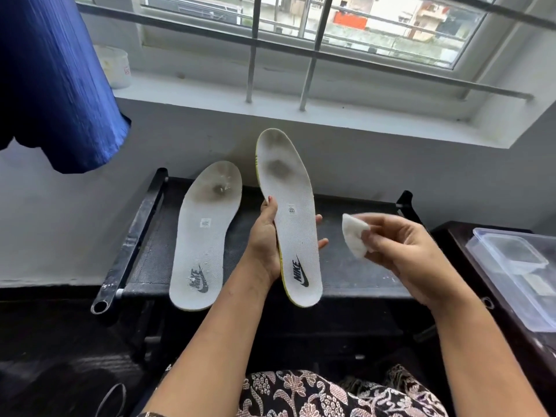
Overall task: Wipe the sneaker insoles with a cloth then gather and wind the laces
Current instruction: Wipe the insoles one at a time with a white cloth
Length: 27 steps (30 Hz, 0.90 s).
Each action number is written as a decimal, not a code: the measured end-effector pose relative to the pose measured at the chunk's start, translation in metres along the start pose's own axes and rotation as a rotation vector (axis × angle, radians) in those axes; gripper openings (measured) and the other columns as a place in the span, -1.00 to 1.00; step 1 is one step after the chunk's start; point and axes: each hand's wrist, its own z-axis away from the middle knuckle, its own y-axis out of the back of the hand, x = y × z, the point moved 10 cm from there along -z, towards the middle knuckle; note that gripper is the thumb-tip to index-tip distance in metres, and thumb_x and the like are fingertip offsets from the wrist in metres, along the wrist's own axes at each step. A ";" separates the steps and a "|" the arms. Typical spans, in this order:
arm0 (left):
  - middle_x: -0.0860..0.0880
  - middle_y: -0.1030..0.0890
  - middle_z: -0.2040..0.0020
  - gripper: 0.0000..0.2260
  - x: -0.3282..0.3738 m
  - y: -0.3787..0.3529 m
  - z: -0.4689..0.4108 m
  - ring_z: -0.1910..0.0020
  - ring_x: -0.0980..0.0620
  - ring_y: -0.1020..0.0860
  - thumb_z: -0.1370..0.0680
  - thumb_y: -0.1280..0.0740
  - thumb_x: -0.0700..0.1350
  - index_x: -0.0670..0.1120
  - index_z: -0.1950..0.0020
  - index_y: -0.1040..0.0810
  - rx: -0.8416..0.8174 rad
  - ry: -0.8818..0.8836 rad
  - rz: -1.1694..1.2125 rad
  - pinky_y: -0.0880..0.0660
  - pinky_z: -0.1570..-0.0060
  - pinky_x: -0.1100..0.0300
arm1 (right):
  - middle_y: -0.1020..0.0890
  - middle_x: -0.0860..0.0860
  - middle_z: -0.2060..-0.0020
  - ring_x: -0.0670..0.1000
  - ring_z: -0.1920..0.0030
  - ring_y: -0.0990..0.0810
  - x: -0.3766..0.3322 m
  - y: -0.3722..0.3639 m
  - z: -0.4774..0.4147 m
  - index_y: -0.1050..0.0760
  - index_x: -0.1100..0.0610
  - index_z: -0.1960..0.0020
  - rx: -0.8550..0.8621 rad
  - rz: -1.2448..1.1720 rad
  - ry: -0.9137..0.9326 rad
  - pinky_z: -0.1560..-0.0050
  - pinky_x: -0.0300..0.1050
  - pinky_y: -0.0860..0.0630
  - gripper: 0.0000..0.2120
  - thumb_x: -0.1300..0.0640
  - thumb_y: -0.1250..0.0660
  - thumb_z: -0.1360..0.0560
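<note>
Now L hand grips raised insole; R hand pinches cloth.

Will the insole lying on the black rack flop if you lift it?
The insole probably bends only slightly: its twin in the left hand stands straight, gripped only mid-length. Likely light; one loose hand holds the twin. Flat, so it shouldn't roll.

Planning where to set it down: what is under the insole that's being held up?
The left hand cups the held insole from beneath, fingertips showing past its right edge. Below lies the black rack; the patch directly behind the insole is covered.
</note>
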 end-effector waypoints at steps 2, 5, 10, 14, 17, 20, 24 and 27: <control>-0.17 -0.51 -0.31 -0.51 0.000 -0.003 0.000 -0.16 -0.22 -0.58 -0.57 -0.12 0.22 0.01 -0.42 -0.34 -0.029 0.005 -0.025 -0.51 0.02 -0.30 | -0.65 0.05 0.09 -0.08 0.09 -0.63 0.008 0.001 -0.006 -0.55 0.14 -0.18 0.084 -0.186 -0.031 0.15 -0.29 -0.57 -0.73 0.26 -0.28 -0.49; -0.22 -0.50 -0.31 -0.54 0.003 -0.009 0.002 -0.13 -0.28 -0.58 -0.58 -0.15 0.15 -0.03 -0.42 -0.31 -0.070 -0.016 -0.061 -0.51 0.03 -0.31 | -0.66 0.06 0.06 -0.07 0.09 -0.64 0.023 -0.002 -0.012 -0.54 0.15 -0.17 0.181 -0.366 -0.091 0.16 -0.30 -0.58 -0.75 0.31 -0.24 -0.53; -0.29 -0.61 0.02 -0.60 -0.001 -0.021 0.009 -0.04 -0.29 -0.53 -0.57 -0.10 0.01 -0.24 -0.21 -0.49 -0.104 0.022 -0.171 -0.38 -0.16 -0.32 | -0.69 0.08 0.13 -0.03 0.12 -0.67 0.034 -0.006 -0.019 -0.57 0.22 -0.06 0.256 -0.491 -0.108 0.15 -0.31 -0.59 -0.78 0.40 -0.21 -0.52; -0.26 -0.59 -0.05 -0.55 0.000 -0.024 0.008 -0.07 -0.27 -0.54 -0.57 -0.09 0.09 -0.20 -0.26 -0.47 -0.124 -0.010 -0.164 -0.37 -0.17 -0.31 | -0.69 0.05 0.11 -0.01 0.07 -0.65 0.023 -0.007 -0.025 -0.60 0.20 -0.04 0.334 -0.349 -0.029 0.10 -0.28 -0.58 -0.76 0.40 -0.22 -0.51; -0.22 -0.58 -0.10 -0.40 -0.002 -0.023 0.004 -0.03 -0.19 -0.57 -0.57 -0.02 0.27 -0.18 -0.30 -0.47 -0.112 -0.024 -0.203 -0.45 -0.12 -0.16 | -0.68 -0.05 0.06 -0.19 0.11 -0.61 -0.006 -0.023 -0.024 -0.62 0.08 -0.09 0.388 0.193 0.195 0.09 -0.36 -0.49 -0.74 0.31 -0.32 -0.48; -0.23 -0.56 -0.12 -0.32 -0.006 -0.020 0.004 -0.12 -0.15 -0.55 -0.53 -0.04 0.32 -0.23 -0.29 -0.46 -0.074 -0.010 -0.186 -0.42 -0.22 -0.02 | -0.62 -0.04 0.06 -0.17 0.09 -0.56 -0.023 -0.067 -0.019 -0.64 0.08 -0.08 0.315 0.585 0.383 0.04 -0.38 -0.48 -0.70 0.35 -0.30 -0.45; -0.25 -0.54 -0.16 -0.32 -0.005 -0.021 0.004 -0.16 -0.15 -0.52 -0.54 -0.02 0.31 -0.24 -0.29 -0.46 -0.084 0.007 -0.127 -0.35 -0.30 -0.01 | -0.59 0.05 0.10 0.06 0.07 -0.57 -0.025 -0.078 -0.028 -0.64 0.12 -0.06 0.311 0.832 0.506 -0.02 -0.15 -0.52 -0.72 0.36 -0.30 -0.44; -0.22 -0.57 -0.17 -0.31 -0.008 -0.022 0.004 -0.13 -0.18 -0.54 -0.54 0.03 0.34 -0.17 -0.32 -0.48 -0.114 0.019 -0.176 -0.43 -0.18 -0.15 | -0.60 0.14 0.12 0.17 0.09 -0.58 -0.025 -0.044 -0.051 -0.65 0.15 -0.04 0.431 0.928 0.414 0.00 -0.19 -0.42 -0.71 0.39 -0.28 -0.43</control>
